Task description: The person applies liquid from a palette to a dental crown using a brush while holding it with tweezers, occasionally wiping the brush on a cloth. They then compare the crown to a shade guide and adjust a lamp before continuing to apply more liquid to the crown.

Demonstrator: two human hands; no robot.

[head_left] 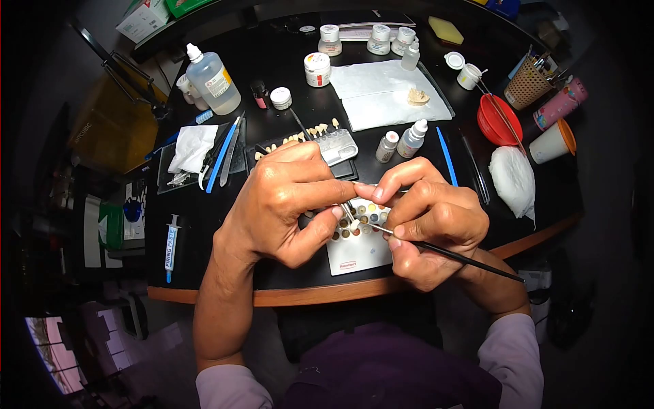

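My left hand (286, 201) is closed around a slim tool (300, 124) whose dark end sticks up past the knuckles. At its metal tip sits a small whitish tooth-shaped piece (354, 224). My right hand (436, 228) grips a thin black-handled brush (470, 260), its fine tip pointing at the tooth piece; whether they touch, I cannot tell. The two hands meet at the fingertips. Below them lies a white palette (354, 259) with several round wells of coloured material, partly covered by my fingers.
Behind my hands is a grey tooth shade guide (338, 148). Small bottles (412, 139) and a white sheet (392, 88) with a dental model (417, 97) lie beyond. A red bowl (497, 119) stands right; a labelled syringe (171, 249) and a large bottle (214, 82) are left.
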